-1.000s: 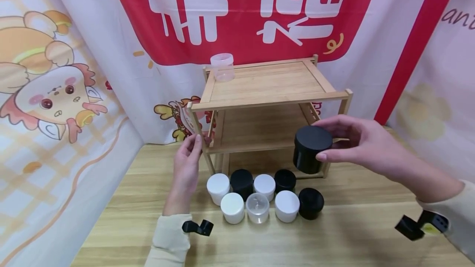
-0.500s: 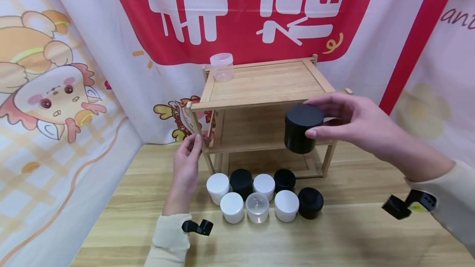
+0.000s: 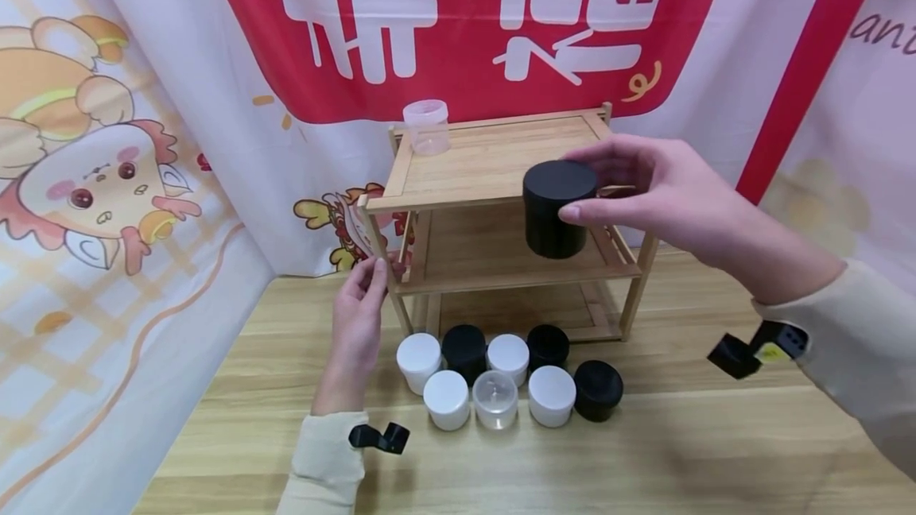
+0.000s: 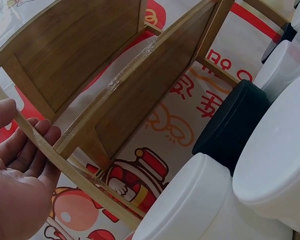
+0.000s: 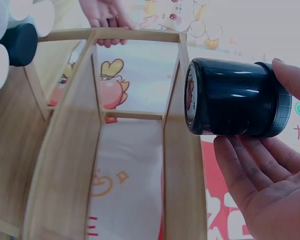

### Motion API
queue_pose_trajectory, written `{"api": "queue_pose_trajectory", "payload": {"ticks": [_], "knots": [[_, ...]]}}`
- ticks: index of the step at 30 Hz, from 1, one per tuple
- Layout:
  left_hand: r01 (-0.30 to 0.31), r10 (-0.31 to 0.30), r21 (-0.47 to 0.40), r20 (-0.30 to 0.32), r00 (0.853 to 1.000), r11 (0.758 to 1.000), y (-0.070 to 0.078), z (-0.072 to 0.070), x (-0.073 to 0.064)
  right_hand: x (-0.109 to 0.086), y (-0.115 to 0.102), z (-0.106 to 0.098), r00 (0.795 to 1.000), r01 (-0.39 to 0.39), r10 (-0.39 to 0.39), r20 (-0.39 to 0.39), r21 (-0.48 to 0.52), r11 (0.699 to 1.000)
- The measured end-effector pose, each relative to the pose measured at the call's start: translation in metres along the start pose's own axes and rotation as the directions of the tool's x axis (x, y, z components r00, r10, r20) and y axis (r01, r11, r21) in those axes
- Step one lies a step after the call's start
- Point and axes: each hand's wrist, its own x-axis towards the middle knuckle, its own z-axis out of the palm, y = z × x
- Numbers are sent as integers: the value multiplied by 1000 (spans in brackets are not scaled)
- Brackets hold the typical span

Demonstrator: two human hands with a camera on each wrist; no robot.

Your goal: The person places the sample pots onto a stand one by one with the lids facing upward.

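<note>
My right hand (image 3: 644,189) grips a black lidded jar (image 3: 556,213) by its side, upright in the head view. It hangs in front of the wooden shelf rack (image 3: 518,280), overlapping the front edge of the top board. In the right wrist view the black jar (image 5: 235,97) sits between thumb and fingers, a printed label on its base. My left hand (image 3: 359,312) holds the rack's front left post; the left wrist view shows thumb and fingers (image 4: 32,150) around that post. On the top board's back left corner stands a clear jar (image 3: 427,129).
Two rows of jars stand on the wooden table (image 3: 465,475) before the rack: several white jars (image 3: 447,401), several black jars (image 3: 598,392) and a clear jar (image 3: 495,400). Behind hangs a printed red and white cloth (image 3: 465,38); another covers the left side.
My right hand has carried the black jar up and to the left, from beside the rack's lower right to the top board's front edge. The left hand stays on the post.
</note>
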Motion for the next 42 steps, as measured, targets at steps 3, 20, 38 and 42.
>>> {"api": "queue_pose_trajectory", "payload": {"ticks": [3,20,38,42], "knots": [[1,-1,-13,6,1000,1000,0,0,0,5,-10,2,1000,12,-12,2,-6,1000],[0,-1,16,23,1000,1000,0,-2,-1,44,-42,25,996,70,-68,-50,52,996],[23,-24,47,17,1000,999,2,-3,0,66,-40,40,993,-14,23,-115,79,997],[23,-24,47,13,1000,999,1,-3,-2,69,-39,43,993,-46,48,-107,24,999]]}}
